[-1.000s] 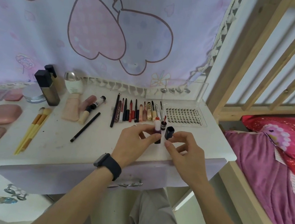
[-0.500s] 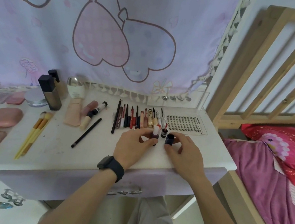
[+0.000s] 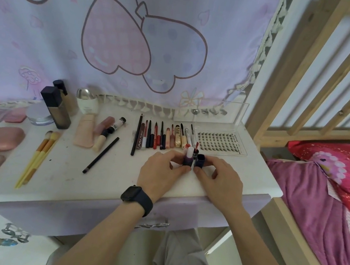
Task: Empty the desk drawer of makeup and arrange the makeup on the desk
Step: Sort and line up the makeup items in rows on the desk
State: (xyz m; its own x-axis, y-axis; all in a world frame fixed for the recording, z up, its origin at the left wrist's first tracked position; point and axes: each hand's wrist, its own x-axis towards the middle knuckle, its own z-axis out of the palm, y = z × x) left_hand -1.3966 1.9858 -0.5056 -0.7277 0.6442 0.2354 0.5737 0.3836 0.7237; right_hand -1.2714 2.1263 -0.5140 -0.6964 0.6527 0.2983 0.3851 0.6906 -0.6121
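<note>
Both hands meet over the white desk top [image 3: 117, 180], each pinching one small piece upright. Left hand [image 3: 159, 171] has thumb and fingers round a dark purple lip tube with a white cap [image 3: 188, 156]; right hand [image 3: 219, 181] grips a short navy blue lipstick case [image 3: 199, 161]. The two pieces stand side by side between the fingertips with only a sliver of gap; whether they touch I cannot tell. Just beyond the fingertips stands a slim dark tube with a red wand [image 3: 195, 151]. Behind it runs the row of pencils and slim tubes [image 3: 160, 137], with the clear tray of false lashes [image 3: 220, 141] beyond the right hand. Under the wrists sits the lilac drawer front [image 3: 68, 214]; its inside is hidden.

The step looks like setting these two down as the end of that row. To do it well, seat each base flat and line both up with the row. Then open the fingers straight outward, so neither piece tips into the wand tube.
</note>
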